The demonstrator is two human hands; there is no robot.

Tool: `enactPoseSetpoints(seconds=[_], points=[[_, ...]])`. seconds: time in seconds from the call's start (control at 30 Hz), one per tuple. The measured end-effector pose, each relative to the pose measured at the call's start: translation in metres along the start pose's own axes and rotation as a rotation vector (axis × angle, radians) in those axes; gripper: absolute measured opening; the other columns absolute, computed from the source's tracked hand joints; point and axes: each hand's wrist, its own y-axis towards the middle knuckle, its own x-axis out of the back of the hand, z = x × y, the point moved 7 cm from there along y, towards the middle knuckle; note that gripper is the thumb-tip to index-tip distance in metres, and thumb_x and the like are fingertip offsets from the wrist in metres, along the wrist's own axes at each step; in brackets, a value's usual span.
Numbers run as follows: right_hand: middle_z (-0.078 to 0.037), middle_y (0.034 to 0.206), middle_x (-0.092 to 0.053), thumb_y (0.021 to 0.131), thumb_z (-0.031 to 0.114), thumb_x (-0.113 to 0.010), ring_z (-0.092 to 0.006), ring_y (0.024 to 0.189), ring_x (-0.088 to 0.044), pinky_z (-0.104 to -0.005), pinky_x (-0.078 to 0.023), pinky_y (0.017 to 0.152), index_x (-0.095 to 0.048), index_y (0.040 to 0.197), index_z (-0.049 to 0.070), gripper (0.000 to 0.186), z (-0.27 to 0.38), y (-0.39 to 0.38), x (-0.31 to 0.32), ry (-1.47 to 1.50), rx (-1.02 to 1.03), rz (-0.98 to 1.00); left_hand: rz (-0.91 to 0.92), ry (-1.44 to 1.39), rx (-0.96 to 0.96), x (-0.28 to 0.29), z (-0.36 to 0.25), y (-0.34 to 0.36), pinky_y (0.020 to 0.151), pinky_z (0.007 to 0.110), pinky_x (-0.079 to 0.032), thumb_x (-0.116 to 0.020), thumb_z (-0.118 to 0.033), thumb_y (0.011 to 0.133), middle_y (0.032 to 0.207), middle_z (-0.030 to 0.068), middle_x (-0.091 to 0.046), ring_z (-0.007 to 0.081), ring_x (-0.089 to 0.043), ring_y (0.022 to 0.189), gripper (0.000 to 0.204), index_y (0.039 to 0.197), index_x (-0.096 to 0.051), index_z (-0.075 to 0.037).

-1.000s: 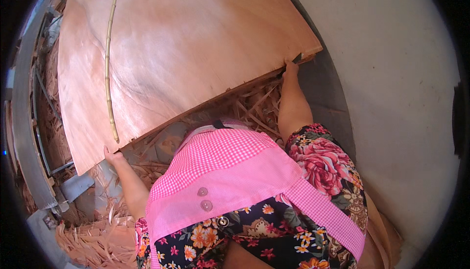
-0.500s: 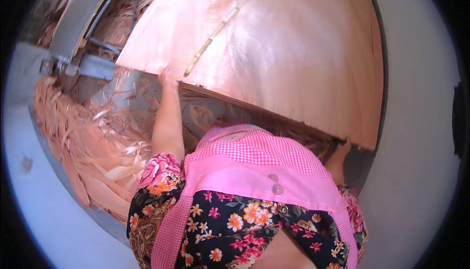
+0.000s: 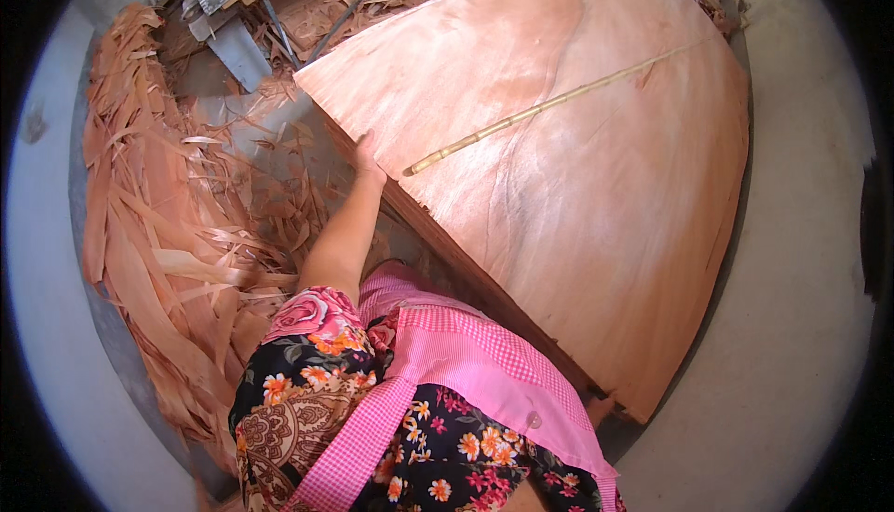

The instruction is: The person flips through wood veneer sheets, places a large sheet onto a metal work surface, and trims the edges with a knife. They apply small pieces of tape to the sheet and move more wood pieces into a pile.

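Note:
A large stack of reddish wood veneer sheets [image 3: 605, 195] spreads out in front of me, its near edge slanting down to the right. My left hand [image 3: 368, 158] grips that edge left of its middle, thumb on the top sheet and fingers mostly hidden. At the near right corner, a small part of my right hand [image 3: 602, 409] shows, closed at the edge; the rest is hidden behind my apron and the stack. A thin jointed bamboo stick [image 3: 521, 116] lies across the top sheet, its near end just right of my left hand.
Loose veneer strips [image 3: 158, 279] are heaped on the floor at left. More scraps [image 3: 363, 9] lie beyond the stack's far left edge, around a metal machine frame [image 3: 244, 51]. A pale wall [image 3: 810, 233] runs close along the right side.
My view has turned, so the stack and stick appear rotated clockwise, and more of the scrap heap shows. Both hands stay at the near edge; the right one is now lower in view.

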Motion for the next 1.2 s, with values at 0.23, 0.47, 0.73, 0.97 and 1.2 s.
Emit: enactPoseSetpoints(seconds=[0.23,0.47,0.73,0.97,1.2], points=[[-0.013,0.108,-0.048,0.082,0.009,-0.043,-0.0222,0.086,-0.051,-0.0320,-0.042,0.077,-0.042,0.117,0.000,0.036,0.017,0.019,-0.003,0.051,-0.129,-0.139,-0.454,0.391,-0.282,0.031,-0.021,0.052,0.083,0.038,-0.041,-0.058,-0.021,0.076,0.112,0.0145,-0.050,0.0261,-0.050,0.100,0.047,0.113,-0.042,0.003],[-0.006,0.079,-0.053,0.076,0.007,-0.049,-0.0129,0.058,-0.047,-0.0241,-0.040,0.048,-0.043,0.117,0.010,0.041,0.180,0.017,-0.172,0.201,-0.272,-0.170,0.004,-0.234,0.105,0.004,-0.120,0.073,0.080,0.031,-0.040,-0.055,-0.013,0.078,0.096,0.0047,-0.055,0.0159,-0.051,0.089,0.024,0.099,-0.049,-0.003],[-0.005,0.063,-0.053,0.079,0.028,-0.058,-0.0071,0.035,-0.036,-0.0193,-0.025,0.030,-0.049,0.102,0.003,0.035,0.366,-0.020,-0.492,0.120,-0.167,0.309,0.552,1.039,-0.671,-0.153,-0.204,0.004,0.068,0.030,-0.045,-0.052,-0.007,0.077,0.089,0.0118,-0.058,0.0220,-0.057,0.077,0.025,0.101,-0.052,-0.003],[-0.002,0.056,-0.046,0.070,0.021,-0.067,-0.0082,0.037,-0.037,-0.0250,-0.029,0.032,-0.048,0.085,0.001,0.032,0.384,-0.028,-0.554,-0.091,-0.131,0.356,0.760,0.958,-0.623,-0.183,-0.218,-0.024,0.070,0.034,-0.047,-0.052,-0.003,0.070,0.094,0.0134,-0.056,0.0306,-0.056,0.083,0.041,0.111,-0.049,-0.008],[-0.002,0.059,-0.049,0.070,0.018,-0.068,-0.0091,0.038,-0.038,-0.0243,-0.030,0.033,-0.049,0.102,-0.002,0.043,0.387,-0.025,-0.560,-0.170,-0.128,0.374,0.672,0.939,-0.628,-0.167,-0.221,-0.010,0.067,0.037,-0.046,-0.052,-0.004,0.070,0.092,0.0135,-0.056,0.0307,-0.056,0.081,0.041,0.110,-0.047,-0.008]])
